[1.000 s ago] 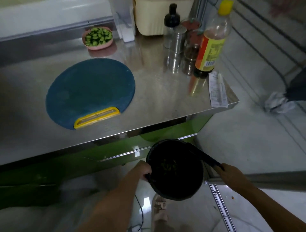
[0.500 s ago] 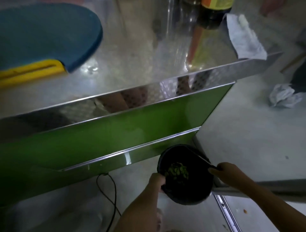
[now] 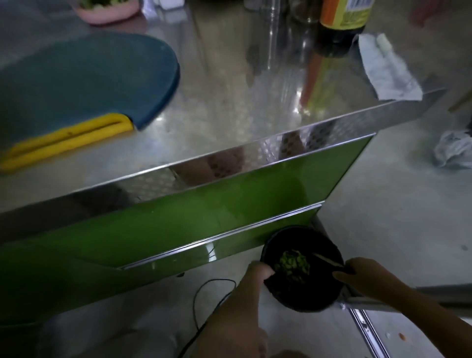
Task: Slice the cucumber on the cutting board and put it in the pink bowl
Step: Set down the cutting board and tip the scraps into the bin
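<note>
Cucumber (image 3: 99, 2) slices lie in bowl (image 3: 109, 15), 11 o'clock on surface (image 3: 229, 102). At 5 o'clock, left hand (image 3: 255, 276) pinches bin (image 3: 306, 296) rim; right hand (image 3: 362, 278) grips what we take for a knife (image 3: 328, 261). We judge the slices light, wet and slippery: lift by bowl rim.

Showed a dim room around a stainless-steel tabletop (image 3: 229, 107), its patterned surface catching soft glare. Carried a glossy green front panel (image 3: 178, 224) under the mirrored edge, crossed by a chrome strip (image 3: 217, 237). Had a pale grey floor (image 3: 396, 217) with a looping black cable (image 3: 196, 301), a crumpled white wad (image 3: 452, 150) and a metal rail (image 3: 367, 329).
</note>
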A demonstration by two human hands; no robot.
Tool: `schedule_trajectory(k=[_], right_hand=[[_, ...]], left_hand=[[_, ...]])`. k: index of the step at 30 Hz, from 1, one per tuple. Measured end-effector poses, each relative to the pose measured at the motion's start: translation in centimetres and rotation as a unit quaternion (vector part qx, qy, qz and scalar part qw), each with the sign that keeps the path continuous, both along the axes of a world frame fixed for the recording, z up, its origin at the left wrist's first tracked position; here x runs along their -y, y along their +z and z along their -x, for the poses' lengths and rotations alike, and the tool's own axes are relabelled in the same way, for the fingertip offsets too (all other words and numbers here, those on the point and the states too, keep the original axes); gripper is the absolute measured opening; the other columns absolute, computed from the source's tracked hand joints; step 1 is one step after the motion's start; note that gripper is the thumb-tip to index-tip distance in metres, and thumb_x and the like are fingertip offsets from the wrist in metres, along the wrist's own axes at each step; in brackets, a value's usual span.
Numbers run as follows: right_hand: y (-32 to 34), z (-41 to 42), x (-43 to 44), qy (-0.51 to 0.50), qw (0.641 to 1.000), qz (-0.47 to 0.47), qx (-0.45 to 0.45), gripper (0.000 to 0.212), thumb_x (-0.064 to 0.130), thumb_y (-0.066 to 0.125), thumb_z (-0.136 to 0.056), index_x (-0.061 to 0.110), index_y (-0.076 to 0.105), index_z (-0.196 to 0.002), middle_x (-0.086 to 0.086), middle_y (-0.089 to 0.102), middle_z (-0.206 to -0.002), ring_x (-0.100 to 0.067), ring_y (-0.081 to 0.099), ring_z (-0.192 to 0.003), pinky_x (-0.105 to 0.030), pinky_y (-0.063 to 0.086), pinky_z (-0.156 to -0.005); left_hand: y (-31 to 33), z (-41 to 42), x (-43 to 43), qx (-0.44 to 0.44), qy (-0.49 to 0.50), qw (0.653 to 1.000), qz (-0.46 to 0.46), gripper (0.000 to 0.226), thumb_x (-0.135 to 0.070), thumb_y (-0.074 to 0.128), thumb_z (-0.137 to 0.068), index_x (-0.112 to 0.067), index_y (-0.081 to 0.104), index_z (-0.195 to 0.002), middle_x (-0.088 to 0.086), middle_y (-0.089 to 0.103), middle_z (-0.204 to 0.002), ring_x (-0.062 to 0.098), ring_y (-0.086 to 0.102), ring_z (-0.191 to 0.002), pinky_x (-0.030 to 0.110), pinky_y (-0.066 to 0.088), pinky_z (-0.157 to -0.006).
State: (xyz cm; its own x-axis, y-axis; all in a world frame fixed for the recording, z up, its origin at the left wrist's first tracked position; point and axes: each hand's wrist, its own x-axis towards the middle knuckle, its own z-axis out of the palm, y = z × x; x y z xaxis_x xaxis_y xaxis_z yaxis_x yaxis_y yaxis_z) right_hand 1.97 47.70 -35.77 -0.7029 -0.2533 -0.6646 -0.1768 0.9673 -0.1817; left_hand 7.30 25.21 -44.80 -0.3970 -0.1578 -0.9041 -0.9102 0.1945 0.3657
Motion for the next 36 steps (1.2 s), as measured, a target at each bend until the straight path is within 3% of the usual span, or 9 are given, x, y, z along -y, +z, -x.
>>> schedule_trajectory(k=[3, 8, 12, 15, 18, 21, 24, 33, 36], right_hand=[[4.4, -0.6, 0.2, 0.013, 1.000, 0.001, 0.003, 0.028, 0.047, 0.047, -0.094, 0.023, 0.050, -0.080, 0.004, 0.054, -0.080, -0.006, 0.050, -0.070, -0.014, 0.036, -0.058], [13.3, -1.8, 0.1, 0.043, 0.999, 0.000, -0.011, 0.036, 0.051, 0.046, -0.093, 0.027, 0.044, -0.067, 0.004, 0.048, -0.078, -0.014, 0.046, -0.083, -0.024, 0.032, -0.070], [20.7, -2.8, -0.9, 0.021, 0.998, 0.046, -0.022, 0.047, 0.060, 0.054, -0.084, 0.026, 0.038, -0.055, 0.005, 0.041, -0.057, -0.011, 0.045, -0.063, -0.024, 0.033, -0.060], [26.6, -3.1, -1.6, 0.025, 0.996, 0.084, -0.032, 0.052, 0.071, 0.049, -0.070, 0.021, 0.042, -0.056, 0.002, 0.041, -0.054, -0.005, 0.041, -0.053, -0.021, 0.031, -0.055], [32.0, -3.0, -2.1, 0.043, 0.994, 0.097, -0.037, 0.047, 0.052, 0.057, -0.085, 0.014, 0.044, -0.061, -0.001, 0.043, -0.058, -0.006, 0.040, -0.050, -0.021, 0.028, -0.053], [37.0, -2.9, -2.0, 0.010, 0.986, 0.164, -0.030, 0.040, 0.046, 0.060, -0.085, 0.015, 0.050, -0.062, -0.002, 0.043, -0.055, -0.004, 0.039, -0.043, -0.023, 0.030, -0.052], [40.5, -2.3, -0.6, -0.019, 0.974, 0.221, -0.036, 0.042, 0.039, 0.061, -0.086, 0.001, 0.060, -0.067, -0.003, 0.048, -0.055, -0.009, 0.043, -0.046, -0.023, 0.033, -0.053], [44.7, 1.5, 9.1, 0.007, 0.958, 0.285, -0.033, 0.037, 0.048, 0.060, -0.086, 0.014, 0.070, -0.078, -0.005, 0.059, -0.062, -0.013, 0.055, -0.057, -0.024, 0.040, -0.057], [44.1, 3.9, 13.7, 0.039, 0.954, 0.296, -0.036, 0.028, 0.040, 0.065, -0.086, 0.019, 0.061, -0.067, -0.002, 0.056, -0.062, -0.016, 0.055, -0.062, -0.028, 0.038, -0.061]], left_hand=[[4.5, -0.2, 0.5, -0.013, -0.024, 0.999, 0.029, 0.020, -0.014, 0.054, -0.091, -0.008, 0.056, -0.072, 0.006, 0.053, -0.073, 0.015, 0.049, -0.058, 0.024, 0.043, -0.052], [13.5, -1.1, 0.5, -0.057, -0.095, 0.993, 0.039, 0.015, -0.018, 0.053, -0.089, -0.008, 0.057, -0.079, 0.004, 0.051, -0.069, 0.011, 0.046, -0.055, 0.017, 0.038, -0.043], [21.0, -1.1, 0.8, -0.087, -0.131, 0.987, 0.039, 0.029, -0.016, 0.053, -0.089, -0.015, 0.045, -0.061, 0.001, 0.046, -0.061, 0.009, 0.043, -0.050, 0.017, 0.036, -0.044], [27.0, -1.3, 1.1, -0.082, -0.120, 0.989, -0.019, 0.026, -0.015, 0.053, -0.092, -0.015, 0.048, -0.067, 0.001, 0.048, -0.067, 0.010, 0.044, -0.054, 0.017, 0.039, -0.045], [32.5, -1.5, 1.6, -0.073, -0.147, 0.984, -0.062, 0.015, -0.020, 0.049, -0.096, -0.007, 0.057, -0.096, 0.012, 0.060, -0.094, 0.015, 0.055, -0.068, 0.016, 0.046, -0.052], [37.9, -1.7, 2.8, -0.102, -0.165, 0.978, -0.081, 0.039, -0.024, 0.045, -0.099, 0.004, 0.049, -0.125, 0.025, 0.055, -0.124, 0.021, 0.064, -0.079, 0.015, 0.051, -0.058], [43.2, -1.3, 4.6, -0.151, -0.128, 0.978, -0.068, 0.034, -0.019, 0.042, -0.100, 0.005, 0.048, -0.124, 0.027, 0.058, -0.114, 0.005, 0.065, -0.055, 0.014, 0.052, -0.055], [52.7, -2.0, 14.6, -0.307, -0.003, 0.944, 0.121, 0.024, -0.001, 0.048, -0.091, -0.005, 0.051, -0.068, 0.007, 0.048, -0.059, 0.007, 0.046, -0.042, 0.019, 0.037, -0.048], [51.8, -1.5, 19.1, -0.306, -0.018, 0.901, 0.306, 0.020, -0.013, 0.055, -0.088, -0.010, 0.060, -0.068, 0.006, 0.060, -0.070, 0.018, 0.057, -0.071, 0.025, 0.039, -0.061]])
